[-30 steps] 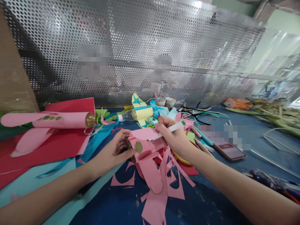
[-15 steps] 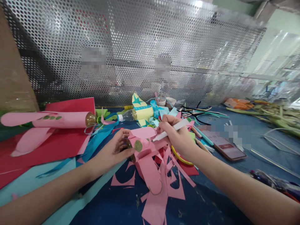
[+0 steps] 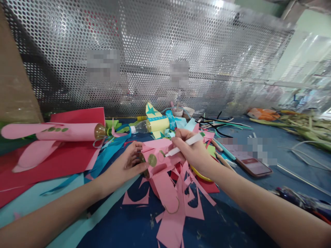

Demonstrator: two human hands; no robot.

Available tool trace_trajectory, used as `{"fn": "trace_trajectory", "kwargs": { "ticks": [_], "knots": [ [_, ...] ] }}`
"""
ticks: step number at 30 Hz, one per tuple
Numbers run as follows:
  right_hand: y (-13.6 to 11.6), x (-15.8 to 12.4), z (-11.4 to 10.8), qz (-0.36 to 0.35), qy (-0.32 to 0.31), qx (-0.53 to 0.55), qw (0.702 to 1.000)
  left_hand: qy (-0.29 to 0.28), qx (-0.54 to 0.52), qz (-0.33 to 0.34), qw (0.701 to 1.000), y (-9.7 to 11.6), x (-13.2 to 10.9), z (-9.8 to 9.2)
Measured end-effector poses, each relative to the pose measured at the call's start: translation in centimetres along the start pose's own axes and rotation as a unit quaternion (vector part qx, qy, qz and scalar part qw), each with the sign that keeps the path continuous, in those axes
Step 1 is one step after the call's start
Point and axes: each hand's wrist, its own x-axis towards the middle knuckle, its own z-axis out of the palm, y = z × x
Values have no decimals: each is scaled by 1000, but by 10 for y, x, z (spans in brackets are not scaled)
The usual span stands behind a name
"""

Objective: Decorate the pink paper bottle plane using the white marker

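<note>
My left hand is closed around the left end of a bottle wrapped in pink paper, thumb in front. A green round mark shows on the wrap near my thumb, with a smaller one and an outlined circle to its right. In my right hand is a white marker, slanted, its tip at or just above the paper by the outlined circle. A pink flap with a green curved line hangs toward me. Pink paper scraps lie below and around it.
On the left, a pink paper-covered bottle plane rests on red card. Behind my hands lies a yellow-and-blue bottle plane. A phone and thin strips are on the right. Perforated metal stands at the back.
The marker and my right hand have shifted slightly left, and the outline beside the tip looks more complete. My left hand and the bottle stay almost still.
</note>
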Motion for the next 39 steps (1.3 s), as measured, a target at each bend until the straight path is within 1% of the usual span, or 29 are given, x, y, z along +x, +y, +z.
{"fn": "trace_trajectory", "kwargs": {
  "ticks": [4, 8, 11, 15, 20, 24, 28, 31, 34, 37, 39],
  "knots": [
    [1, 1, 0, -4, 4, -2, 1000, -4, 0, 5, 1000, 0, 1, 0],
    [-1, 0, 0, -2, -6, -7, 1000, 3, 7, 5, 1000, -1, 1, -1],
    [-1, 0, 0, 0, 1, -3, 1000, 1, 4, -1, 1000, 5, -1, 1],
    [0, 0, 0, -9, -6, -11, 1000, -5, 10, -13, 1000, 11, -3, 3],
    [-1, 0, 1, -7, 6, -13, 1000, 0, -6, 12, 1000, -2, 0, -1],
    [-4, -1, 1, -10, -16, -11, 1000, -3, -8, 11, 1000, -8, 0, -2],
    [-5, -3, 2, -13, -5, -10, 1000, -2, -8, 15, 1000, -5, 0, -1],
    [-5, -4, 2, -15, -14, -13, 1000, -1, -7, 7, 1000, -1, 1, 0],
    [-5, -3, 3, -14, 0, -8, 1000, 1, -4, -1, 1000, 5, 1, 2],
    [-4, -2, 3, -1, 5, 4, 1000, -9, -1, -11, 1000, 11, -1, 3],
    [-4, -2, 3, 1, 0, 5, 1000, -15, 1, -14, 1000, 11, -1, 3]
  ]
}}
